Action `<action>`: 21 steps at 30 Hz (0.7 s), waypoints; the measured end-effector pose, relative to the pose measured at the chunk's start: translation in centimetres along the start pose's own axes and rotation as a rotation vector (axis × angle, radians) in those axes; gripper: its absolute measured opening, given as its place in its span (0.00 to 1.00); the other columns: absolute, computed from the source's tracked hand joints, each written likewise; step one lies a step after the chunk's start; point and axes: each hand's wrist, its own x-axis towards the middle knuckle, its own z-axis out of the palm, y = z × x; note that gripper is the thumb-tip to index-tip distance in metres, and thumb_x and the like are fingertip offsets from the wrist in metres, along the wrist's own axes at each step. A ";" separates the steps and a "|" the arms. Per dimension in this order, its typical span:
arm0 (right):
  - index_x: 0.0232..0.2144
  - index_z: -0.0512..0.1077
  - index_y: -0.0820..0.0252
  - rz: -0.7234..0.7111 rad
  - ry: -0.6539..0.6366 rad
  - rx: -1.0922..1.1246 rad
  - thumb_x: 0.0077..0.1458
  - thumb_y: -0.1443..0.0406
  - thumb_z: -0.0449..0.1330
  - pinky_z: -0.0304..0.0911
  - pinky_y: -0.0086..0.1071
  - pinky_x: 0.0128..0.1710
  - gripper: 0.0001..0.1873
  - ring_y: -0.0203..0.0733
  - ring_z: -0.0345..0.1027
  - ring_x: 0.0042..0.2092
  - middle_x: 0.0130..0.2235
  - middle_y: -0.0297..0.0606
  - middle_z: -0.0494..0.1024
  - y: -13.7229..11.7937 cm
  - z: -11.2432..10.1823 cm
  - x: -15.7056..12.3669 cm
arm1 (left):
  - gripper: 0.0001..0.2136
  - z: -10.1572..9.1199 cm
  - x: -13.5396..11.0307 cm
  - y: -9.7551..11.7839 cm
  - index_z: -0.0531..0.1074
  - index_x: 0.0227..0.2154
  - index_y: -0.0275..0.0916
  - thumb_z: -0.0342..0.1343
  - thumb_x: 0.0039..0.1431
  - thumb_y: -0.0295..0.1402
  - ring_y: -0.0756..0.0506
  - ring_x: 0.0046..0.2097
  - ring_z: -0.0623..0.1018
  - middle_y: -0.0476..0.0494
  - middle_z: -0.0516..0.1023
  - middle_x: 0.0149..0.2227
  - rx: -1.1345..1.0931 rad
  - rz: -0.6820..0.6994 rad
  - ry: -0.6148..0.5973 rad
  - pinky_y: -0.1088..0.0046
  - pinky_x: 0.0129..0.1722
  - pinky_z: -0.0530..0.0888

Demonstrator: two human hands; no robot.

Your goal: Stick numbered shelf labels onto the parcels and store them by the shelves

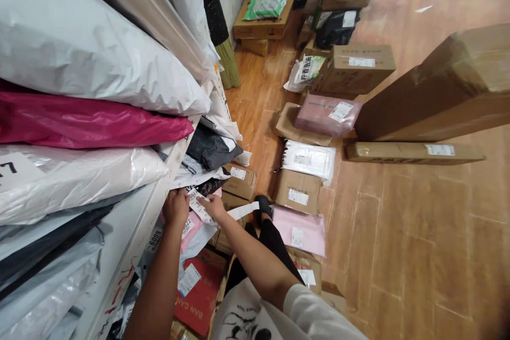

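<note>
A white strip of printed number labels runs between my two hands, and its tail hangs off to the right. My left hand is closed at the strip's left end, beside the shelf edge. With thumb and fingers my right hand pinches the strip farther along. Just beyond my hands, a dark grey plastic parcel and a white parcel stick out of the shelf. Below the strip lies a pink parcel bearing a number label.
On the left, the shelf holds a large white parcel and a magenta parcel. A red box is low by my legs. Cartons and bags line the wooden floor. A tall carton stands right.
</note>
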 end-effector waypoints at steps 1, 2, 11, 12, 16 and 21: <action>0.12 0.57 0.58 0.010 0.013 0.021 0.34 0.46 0.69 0.42 0.26 0.20 0.30 0.26 0.46 0.19 0.14 0.23 0.55 0.2 -0.1 -0.2 | 0.07 0.0 0.0 0.0 0.76 0.35 0.41 0.54 0.59 0.33 0.37 0.43 0.74 0.36 0.74 0.37 0.006 0.007 0.003 0.64 0.42 0.68; 0.12 0.57 0.58 0.024 0.007 0.046 0.35 0.44 0.68 0.43 0.26 0.20 0.30 0.26 0.46 0.19 0.14 0.23 0.56 0.4 -0.2 -0.5 | 0.07 0.1 -0.1 -0.1 0.76 0.35 0.41 0.53 0.60 0.33 0.36 0.43 0.74 0.36 0.73 0.37 0.010 0.011 0.009 0.63 0.42 0.68; 0.21 0.70 0.62 0.118 -0.130 0.199 0.20 0.44 0.74 0.58 0.29 0.25 0.32 0.34 0.64 0.23 0.22 0.32 0.74 3.5 -7.6 -5.6 | 0.25 -0.2 -1.4 0.5 0.68 0.50 0.26 0.52 0.60 0.44 0.30 0.51 0.74 0.23 0.75 0.47 -0.162 -0.224 0.269 0.56 0.49 0.71; 0.22 0.69 0.61 0.108 -0.144 0.215 0.21 0.44 0.74 0.59 0.29 0.26 0.32 0.34 0.65 0.24 0.23 0.32 0.74 3.4 -8.2 -5.8 | 0.27 -0.5 -1.5 0.7 0.66 0.53 0.25 0.50 0.61 0.46 0.30 0.53 0.73 0.22 0.74 0.50 -0.269 -0.292 0.339 0.55 0.51 0.70; 0.24 0.66 0.60 0.036 -0.203 0.262 0.27 0.44 0.72 0.59 0.28 0.27 0.31 0.32 0.65 0.25 0.24 0.29 0.74 1.1 -8.4 -5.3 | 0.21 -1.8 -0.6 1.6 0.71 0.50 0.34 0.42 0.64 0.42 0.36 0.58 0.72 0.35 0.77 0.51 -0.612 -0.330 0.412 0.60 0.59 0.68; 0.25 0.65 0.58 -0.144 -0.268 0.258 0.33 0.45 0.71 0.55 0.26 0.24 0.29 0.29 0.61 0.22 0.20 0.25 0.71 -3.1 -6.4 -4.8 | 0.18 -2.3 0.2 1.3 0.74 0.45 0.35 0.49 0.59 0.42 0.34 0.61 0.68 0.34 0.76 0.52 -0.650 -0.376 0.347 0.56 0.62 0.63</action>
